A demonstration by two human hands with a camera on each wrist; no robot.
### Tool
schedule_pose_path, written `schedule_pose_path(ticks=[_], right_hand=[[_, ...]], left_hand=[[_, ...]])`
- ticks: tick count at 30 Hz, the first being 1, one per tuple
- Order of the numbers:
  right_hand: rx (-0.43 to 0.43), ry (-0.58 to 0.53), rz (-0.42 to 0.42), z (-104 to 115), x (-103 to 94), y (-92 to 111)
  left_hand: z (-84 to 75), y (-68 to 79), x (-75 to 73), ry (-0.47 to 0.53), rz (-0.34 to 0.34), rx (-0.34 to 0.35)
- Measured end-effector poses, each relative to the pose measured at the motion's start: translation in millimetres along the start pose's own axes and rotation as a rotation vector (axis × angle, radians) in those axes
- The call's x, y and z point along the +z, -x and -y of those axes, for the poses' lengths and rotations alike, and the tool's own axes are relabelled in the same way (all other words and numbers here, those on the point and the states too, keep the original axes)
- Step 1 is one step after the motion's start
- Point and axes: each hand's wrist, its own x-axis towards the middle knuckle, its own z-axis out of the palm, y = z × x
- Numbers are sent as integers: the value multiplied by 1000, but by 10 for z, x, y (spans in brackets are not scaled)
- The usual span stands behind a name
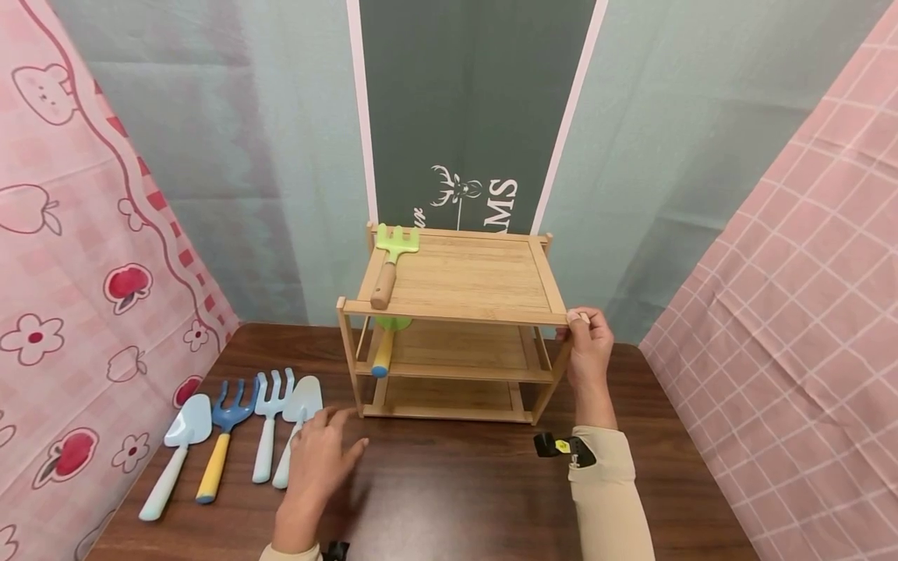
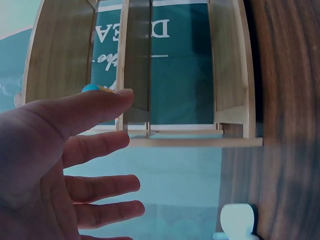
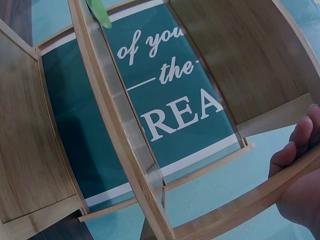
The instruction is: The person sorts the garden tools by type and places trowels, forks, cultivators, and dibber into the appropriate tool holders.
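A three-tier wooden rack (image 1: 463, 315) stands on the brown table. My right hand (image 1: 591, 347) grips its front right corner post at the top, thumb and fingers wrapped around the wood (image 3: 300, 160) in the right wrist view. My left hand (image 1: 319, 460) is over the table left of the rack, fingers spread and holding nothing, overlapping a pale blue trowel (image 1: 303, 399). On the top shelf's left side lies a green hand fork (image 1: 383, 284) with a wooden handle. Below it, a yellow-handled green tool (image 1: 383, 354) rests on the middle shelf, its head mostly hidden.
Left on the table (image 1: 456, 499) lie a light blue hand fork (image 1: 264, 448), a blue fork (image 1: 213, 463) with a yellow handle, and another pale blue trowel (image 1: 164, 483). Pink patterned cloth (image 1: 70, 312) hangs at both sides, with a grey-green curtain (image 1: 295, 156) behind.
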Motion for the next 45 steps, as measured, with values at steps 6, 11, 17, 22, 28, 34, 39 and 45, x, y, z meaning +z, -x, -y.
schedule_pose_path(ticks=[6,11,17,22,28,34,39,45], right_hand=[[-5,2,1,-5,-8,-7],[-11,-5,5,-3,-7,-15],[-6,-4,4,-2,3,-7],[-4,-4,-1,-7,-4,-3],[1,-4,-3,-7,-10,0],[1,0,-5,4,-7,-3],[8,-7,-8,-3,-7,-9],[14,-10,-14,-20,-14,-6]], left_hand=[[96,31,-21,-15,2,-32],[158,49,-38,-34,27,-64],[268,89,-12,-55,48,-101],[357,112,33,-44,63,-128],[444,144,104,-61,108,-183],[543,176,175,-42,79,-198],[637,207,247,-15,54,-229],[743,277,369,93,-36,-278]])
